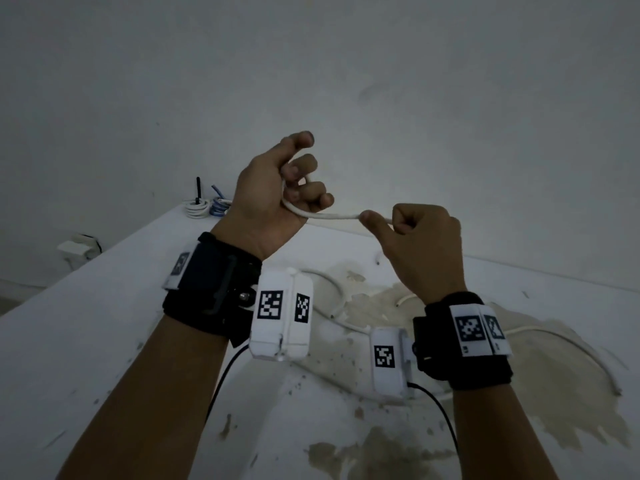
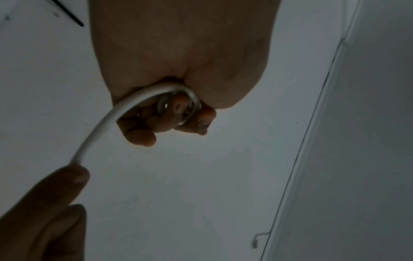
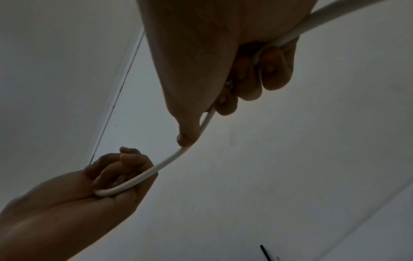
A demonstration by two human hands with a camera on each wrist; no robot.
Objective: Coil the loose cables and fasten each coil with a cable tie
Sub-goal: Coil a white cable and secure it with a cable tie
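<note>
A white cable [image 1: 332,215] runs between both raised hands above the table. My left hand [image 1: 277,188] curls its fingers round a small loop of the cable [image 2: 125,113] wound in the palm. My right hand [image 1: 415,233] grips the same cable [image 3: 201,127] a short way to the right, thumb stretched along it. The rest of the cable [image 1: 561,344] trails loose over the table below. Two finished coils sit at the table's far left corner: a white coil [image 1: 196,206] with a black tie standing up, and a blue and white coil [image 1: 219,206].
The white table [image 1: 104,323] is chipped and stained brown near the middle and right. Its far edge meets a pale wall. A white box-like object [image 1: 78,247] sits below the table's left edge. Black leads hang from the wrist cameras.
</note>
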